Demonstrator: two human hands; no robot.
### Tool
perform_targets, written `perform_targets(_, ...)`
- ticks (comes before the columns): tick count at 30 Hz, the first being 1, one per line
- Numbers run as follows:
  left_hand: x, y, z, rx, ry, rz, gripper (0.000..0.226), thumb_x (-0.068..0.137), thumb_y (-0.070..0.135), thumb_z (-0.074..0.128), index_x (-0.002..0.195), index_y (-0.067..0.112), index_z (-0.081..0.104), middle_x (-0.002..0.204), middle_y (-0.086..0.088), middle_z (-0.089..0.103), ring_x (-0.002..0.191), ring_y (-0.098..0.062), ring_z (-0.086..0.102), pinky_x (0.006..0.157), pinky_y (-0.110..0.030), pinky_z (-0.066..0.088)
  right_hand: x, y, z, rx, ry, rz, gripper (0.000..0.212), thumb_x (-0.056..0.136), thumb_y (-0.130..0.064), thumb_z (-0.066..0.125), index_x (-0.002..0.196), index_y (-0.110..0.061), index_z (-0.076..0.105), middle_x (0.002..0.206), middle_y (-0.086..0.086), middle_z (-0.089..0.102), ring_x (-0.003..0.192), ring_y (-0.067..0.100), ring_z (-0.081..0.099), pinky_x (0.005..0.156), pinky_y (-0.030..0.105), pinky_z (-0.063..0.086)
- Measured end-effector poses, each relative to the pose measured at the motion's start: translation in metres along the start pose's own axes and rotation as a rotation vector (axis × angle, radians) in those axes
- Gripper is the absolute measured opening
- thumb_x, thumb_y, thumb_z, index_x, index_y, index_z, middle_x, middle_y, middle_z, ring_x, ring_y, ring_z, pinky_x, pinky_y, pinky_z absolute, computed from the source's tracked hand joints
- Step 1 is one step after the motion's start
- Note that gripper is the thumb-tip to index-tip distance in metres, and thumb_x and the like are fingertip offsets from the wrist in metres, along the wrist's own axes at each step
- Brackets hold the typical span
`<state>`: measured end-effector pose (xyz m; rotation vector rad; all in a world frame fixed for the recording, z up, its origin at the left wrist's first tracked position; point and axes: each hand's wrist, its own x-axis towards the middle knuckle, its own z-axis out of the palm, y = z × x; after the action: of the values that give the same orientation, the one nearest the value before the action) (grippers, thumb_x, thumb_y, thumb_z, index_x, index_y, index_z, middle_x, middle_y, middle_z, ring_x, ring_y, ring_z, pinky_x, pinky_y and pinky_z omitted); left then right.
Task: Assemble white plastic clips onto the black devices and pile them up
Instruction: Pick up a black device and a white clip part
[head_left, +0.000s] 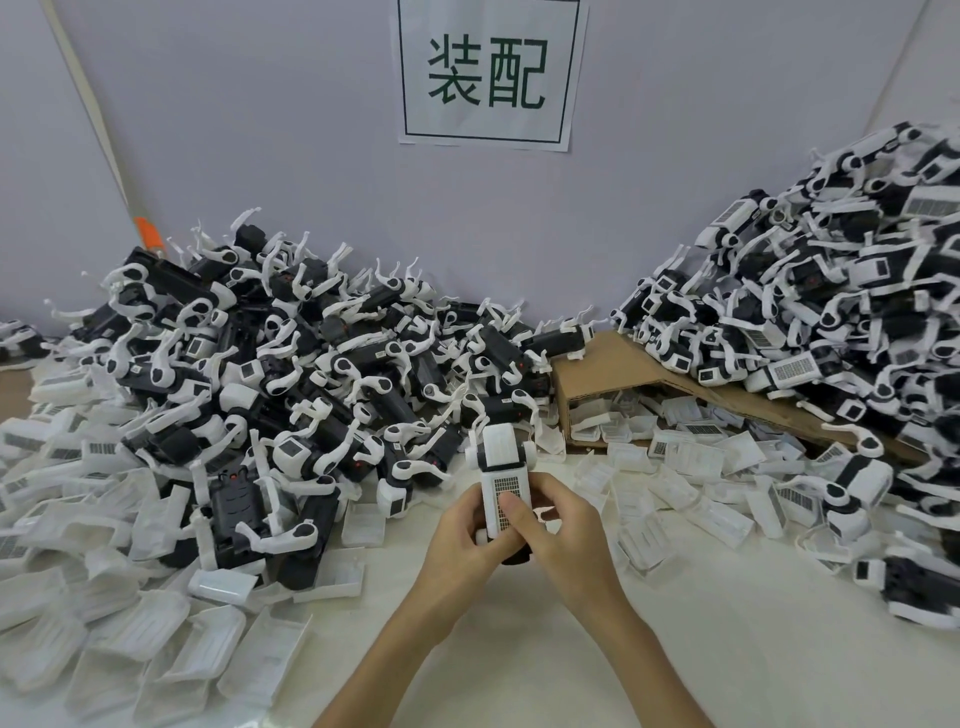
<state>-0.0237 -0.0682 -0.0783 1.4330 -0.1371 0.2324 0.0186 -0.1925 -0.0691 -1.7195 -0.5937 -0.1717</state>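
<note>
Head cam: black device (498, 452) w/ white clip (505, 491) at table (519, 654) ctr, long axis near-far. Left hand (460, 527) curled round near end; right hand (558, 525) pinches clip, thumb on top. Pile (831, 322) far right, nearer right hand.

the lower end of the black device (502, 451) is lost behind the fingers of the left hand (460, 532) and right hand (563, 530); both forearms run off the bottom edge; right of the right hand the pile (831, 291) is cut by the frame and buries part of the cardboard (613, 364); the print on the white clips (696, 460) is too small to read
</note>
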Motion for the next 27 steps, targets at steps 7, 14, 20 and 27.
perform_targets(7, 0.003, 0.000, -0.003, 0.001, 0.029, 0.005, 0.040, 0.081, 0.022, 0.082, 0.116, 0.019, 0.065, 0.099, -0.005, 0.076, 0.091, -0.022, 0.074, 0.071, -0.025, 0.057, 0.004, 0.000, -0.008, -0.004, -0.075, 0.013, 0.022, 0.090, -0.038, 0.069, 0.109, -0.029, 0.072, 0.099, -0.013, 0.075, 0.094, 0.008, 0.069, 0.080, 0.014, 0.049)
perform_targets(14, 0.003, 0.004, -0.003, 0.177, 0.094, 0.104, 0.032, 0.081, 0.017, 0.078, 0.110, 0.025, 0.065, 0.092, 0.001, 0.074, 0.080, -0.011, 0.070, 0.071, -0.030, 0.060, 0.001, -0.008, -0.006, -0.096, -0.029, -0.015, 0.023, 0.092, -0.026, 0.071, 0.106, -0.044, 0.067, 0.101, -0.030, 0.071, 0.099, -0.002, 0.065, 0.087, 0.015, 0.045)
perform_targets(20, 0.001, 0.003, -0.024, 0.892, 0.236, 0.355, 0.033, 0.077, 0.011, 0.083, 0.098, 0.027, 0.065, 0.082, 0.021, 0.064, 0.078, -0.007, 0.060, 0.068, -0.025, 0.045, 0.001, -0.010, -0.016, -0.415, 0.045, -0.260, 0.074, 0.075, -0.030, 0.087, 0.137, -0.029, 0.046, 0.134, -0.022, 0.052, 0.125, -0.003, 0.047, 0.101, 0.014, 0.038)
perform_targets(27, -0.003, 0.008, -0.031, 1.092, 0.263, 0.514, 0.044, 0.069, 0.000, 0.084, 0.106, 0.020, 0.073, 0.096, 0.011, 0.072, 0.091, -0.016, 0.065, 0.083, -0.025, 0.038, 0.010, -0.015, -0.010, -0.706, -0.109, -0.544, 0.030, 0.082, -0.037, 0.076, 0.098, -0.013, 0.065, 0.101, -0.006, 0.067, 0.105, 0.015, 0.056, 0.090, 0.032, 0.045)
